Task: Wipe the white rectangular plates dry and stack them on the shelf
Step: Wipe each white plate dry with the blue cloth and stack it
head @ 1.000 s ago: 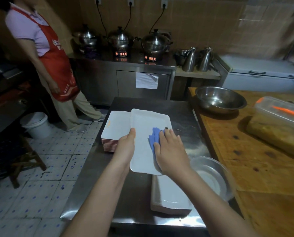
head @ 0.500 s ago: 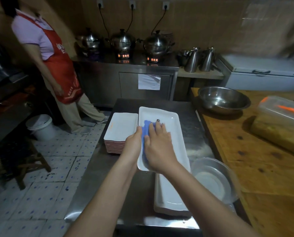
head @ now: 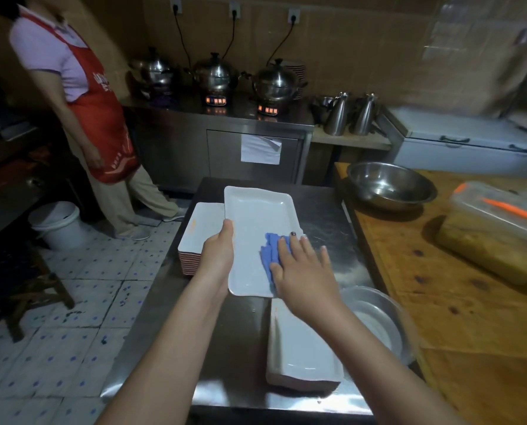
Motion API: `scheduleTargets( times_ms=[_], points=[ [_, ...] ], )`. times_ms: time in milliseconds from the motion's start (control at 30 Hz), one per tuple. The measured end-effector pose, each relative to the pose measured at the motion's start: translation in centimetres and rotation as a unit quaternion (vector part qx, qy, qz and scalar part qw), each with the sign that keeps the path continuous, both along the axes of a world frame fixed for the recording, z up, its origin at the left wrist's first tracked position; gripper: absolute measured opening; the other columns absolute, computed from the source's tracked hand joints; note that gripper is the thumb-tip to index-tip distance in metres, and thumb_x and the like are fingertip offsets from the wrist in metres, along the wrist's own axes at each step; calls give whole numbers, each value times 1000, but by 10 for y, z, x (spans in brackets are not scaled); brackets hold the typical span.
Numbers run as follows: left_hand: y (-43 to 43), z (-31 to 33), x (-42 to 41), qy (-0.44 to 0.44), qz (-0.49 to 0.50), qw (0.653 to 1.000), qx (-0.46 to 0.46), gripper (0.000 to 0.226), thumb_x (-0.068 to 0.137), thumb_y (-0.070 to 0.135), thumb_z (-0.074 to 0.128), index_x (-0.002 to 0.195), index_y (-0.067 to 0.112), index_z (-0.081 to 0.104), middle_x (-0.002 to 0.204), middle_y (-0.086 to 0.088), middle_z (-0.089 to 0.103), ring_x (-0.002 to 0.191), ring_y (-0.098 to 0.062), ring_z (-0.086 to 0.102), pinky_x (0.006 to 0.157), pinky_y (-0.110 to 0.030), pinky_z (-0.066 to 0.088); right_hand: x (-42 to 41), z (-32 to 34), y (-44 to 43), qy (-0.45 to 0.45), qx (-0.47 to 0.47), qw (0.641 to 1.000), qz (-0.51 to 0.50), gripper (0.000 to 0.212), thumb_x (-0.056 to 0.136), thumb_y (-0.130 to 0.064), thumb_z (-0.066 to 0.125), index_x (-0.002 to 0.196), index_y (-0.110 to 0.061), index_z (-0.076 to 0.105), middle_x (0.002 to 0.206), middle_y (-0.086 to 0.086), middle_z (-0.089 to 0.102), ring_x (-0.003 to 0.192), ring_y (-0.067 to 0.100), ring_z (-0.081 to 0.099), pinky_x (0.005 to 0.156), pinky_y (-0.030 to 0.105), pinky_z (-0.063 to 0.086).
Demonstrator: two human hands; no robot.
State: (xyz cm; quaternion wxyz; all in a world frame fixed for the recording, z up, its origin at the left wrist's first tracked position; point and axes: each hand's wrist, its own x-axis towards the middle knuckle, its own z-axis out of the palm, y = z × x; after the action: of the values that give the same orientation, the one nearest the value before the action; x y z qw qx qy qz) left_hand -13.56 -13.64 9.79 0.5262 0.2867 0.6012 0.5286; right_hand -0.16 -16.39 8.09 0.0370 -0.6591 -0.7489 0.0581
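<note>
Gripping the left rim of a white rectangular plate (head: 256,222), the left hand (head: 216,256) holds it over the steel surface (head: 240,332). The right hand (head: 305,271), fingers flat, presses a blue cloth (head: 271,250) on its inside. Wiping looks midway: one stack (head: 200,228) sits just left and a nearer stack (head: 302,354) lies below, but which is dried I cannot tell. No shelf shows. Steel pots (head: 216,75) line the back surface, and a person in a red apron (head: 96,118) stands left.
</note>
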Motion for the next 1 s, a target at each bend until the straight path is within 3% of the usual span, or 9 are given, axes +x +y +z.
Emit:
scheduleTargets(
  times_ms=[100,267,433,567,667,767,1000],
  points=[
    [-1,-1,3,7,-5,1000,-3,36,97,46,37,81,21,57,70,6,63,62,-13,61,46,-20,42,11,3,11,-24,38,998,-38,52,101,-35,15,151,-20,9,160,4,-2,146,20,-8,116,43,-8],
    [-6,-9,7,4,-13,1000,-1,38,98,43,36,75,21,58,70,7,64,64,-12,62,48,-20,43,2,7,22,15,47,997,-61,53,101,-32,16,151,-14,12,160,7,-2,146,20,-8,116,39,-8],
    [-2,-14,5,39,-5,999,5,35,98,41,37,92,15,60,81,5,62,73,-14,60,58,-24,43,-28,0,5,86,9,993,85,52,102,-30,20,151,-14,10,160,6,-2,146,18,-4,116,39,-1],
    [-1,-17,-3,41,6,999,-15,37,97,43,39,73,20,56,71,5,59,64,-12,57,52,-23,41,-25,-9,-11,88,-7,986,144,50,102,-30,17,151,-22,9,160,-1,1,146,15,-3,116,37,-3],
    [-3,-18,-9,7,7,1000,-4,36,97,43,40,90,16,61,80,2,65,71,-17,63,59,-25,48,-8,-16,-13,42,4,996,82,50,102,-32,15,151,-23,8,160,-1,2,147,19,-2,117,40,-2],
    [-7,-17,-5,-17,0,1000,-9,35,97,42,39,81,19,59,74,4,66,65,-14,64,51,-23,46,4,-19,-7,-3,13,1000,21,51,102,-33,14,151,-22,5,160,1,-1,146,23,-7,116,41,-5],
    [-17,-14,12,-11,-35,999,-3,31,99,40,36,99,19,59,81,5,64,66,-10,61,39,-17,43,4,-6,13,39,21,998,-38,51,102,-28,17,151,-14,11,160,7,-1,147,23,-4,117,39,-2]
  ],
)
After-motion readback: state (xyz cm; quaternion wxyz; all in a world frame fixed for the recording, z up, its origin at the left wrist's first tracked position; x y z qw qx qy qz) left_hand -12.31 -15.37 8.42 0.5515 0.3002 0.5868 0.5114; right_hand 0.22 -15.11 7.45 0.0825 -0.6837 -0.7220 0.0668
